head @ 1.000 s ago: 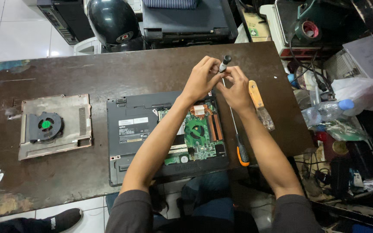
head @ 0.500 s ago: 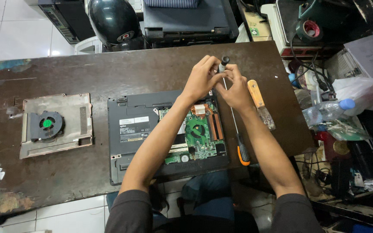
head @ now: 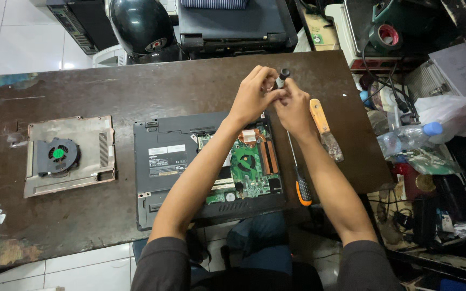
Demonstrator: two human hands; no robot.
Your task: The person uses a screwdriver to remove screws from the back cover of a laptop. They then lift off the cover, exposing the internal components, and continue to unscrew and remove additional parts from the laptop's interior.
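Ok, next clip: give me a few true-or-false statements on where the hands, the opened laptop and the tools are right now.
1. Both hands meet above the table's far edge, the left hand and right hand gripping a small dark-tipped tool. True.
2. The opened laptop shows a green circuit board. True.
3. The orange-handled screwdriver is in the right hand. False: it lies on the table, right of the laptop.
4. The panel with the fan sits on top of the laptop. False: it lies apart, to its left.
5. A wooden-handled brush lies right of the hands. True.
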